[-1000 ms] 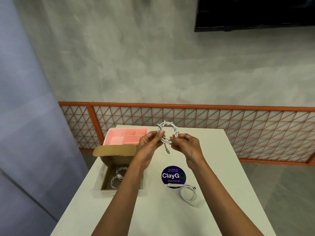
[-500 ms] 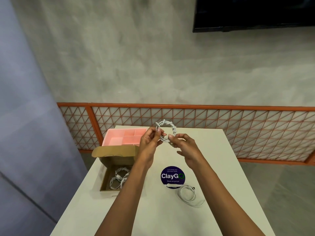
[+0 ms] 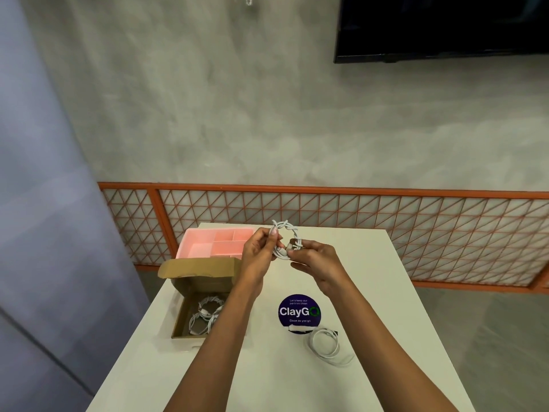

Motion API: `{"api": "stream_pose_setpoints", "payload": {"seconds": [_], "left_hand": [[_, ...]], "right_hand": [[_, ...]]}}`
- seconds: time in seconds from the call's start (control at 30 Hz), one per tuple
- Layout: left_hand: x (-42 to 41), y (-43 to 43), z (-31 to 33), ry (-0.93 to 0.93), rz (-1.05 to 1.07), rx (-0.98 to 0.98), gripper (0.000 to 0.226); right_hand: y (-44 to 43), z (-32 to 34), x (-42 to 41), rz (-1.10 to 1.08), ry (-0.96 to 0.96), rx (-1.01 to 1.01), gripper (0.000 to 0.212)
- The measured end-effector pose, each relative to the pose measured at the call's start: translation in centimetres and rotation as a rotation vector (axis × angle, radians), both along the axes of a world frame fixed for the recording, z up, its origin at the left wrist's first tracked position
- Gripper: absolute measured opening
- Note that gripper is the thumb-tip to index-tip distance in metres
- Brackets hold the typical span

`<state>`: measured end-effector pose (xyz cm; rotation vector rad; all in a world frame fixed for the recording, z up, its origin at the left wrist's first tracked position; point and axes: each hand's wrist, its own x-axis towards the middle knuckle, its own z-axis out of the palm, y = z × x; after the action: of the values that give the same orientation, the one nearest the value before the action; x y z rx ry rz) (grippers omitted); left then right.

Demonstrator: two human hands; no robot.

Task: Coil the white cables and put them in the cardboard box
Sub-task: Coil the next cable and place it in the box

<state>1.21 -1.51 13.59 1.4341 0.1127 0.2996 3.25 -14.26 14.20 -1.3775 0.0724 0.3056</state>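
Note:
A small coiled white cable (image 3: 287, 233) is held up above the far part of the white table (image 3: 386, 292). My left hand (image 3: 258, 253) pinches its left side and my right hand (image 3: 316, 261) pinches its lower right, where the cable end is wrapped round the coil. The open cardboard box (image 3: 190, 288) stands at the table's left edge with coiled white cables (image 3: 206, 314) inside, partly hidden by my left forearm. Another white cable (image 3: 325, 344) lies loosely looped on the table to the right.
A pink divided tray (image 3: 208, 243) sits behind the box. A round dark "ClayGo" sticker (image 3: 299, 311) lies mid-table, beside the loose cable. An orange lattice railing (image 3: 416, 233) runs behind the table, and a dark screen (image 3: 439, 25) hangs on the grey wall.
The loose end that hung below the coil has been wound in. My hands have drawn closer together on the coil.

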Motion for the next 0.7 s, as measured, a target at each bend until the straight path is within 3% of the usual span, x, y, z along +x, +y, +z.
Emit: {"api": "stream_pose_setpoints", "payload": {"seconds": [0.1,0.23,0.7], "left_hand": [[0.2,-0.2,-0.1,0.023,0.022,-0.053,0.021],[0.2,-0.1,-0.2,0.088,0.056,-0.157,0.022],[-0.4,0.7,1.0,0.188,-0.125,-0.478,0.021]], "right_hand": [[0.4,0.3,-0.3,-0.033,-0.036,-0.048,0.023],[0.4,0.8,-0.3,-0.057,-0.049,-0.033,0.04],[0.0,-0.1,0.2,0.031,0.038,0.516,0.032]]}}
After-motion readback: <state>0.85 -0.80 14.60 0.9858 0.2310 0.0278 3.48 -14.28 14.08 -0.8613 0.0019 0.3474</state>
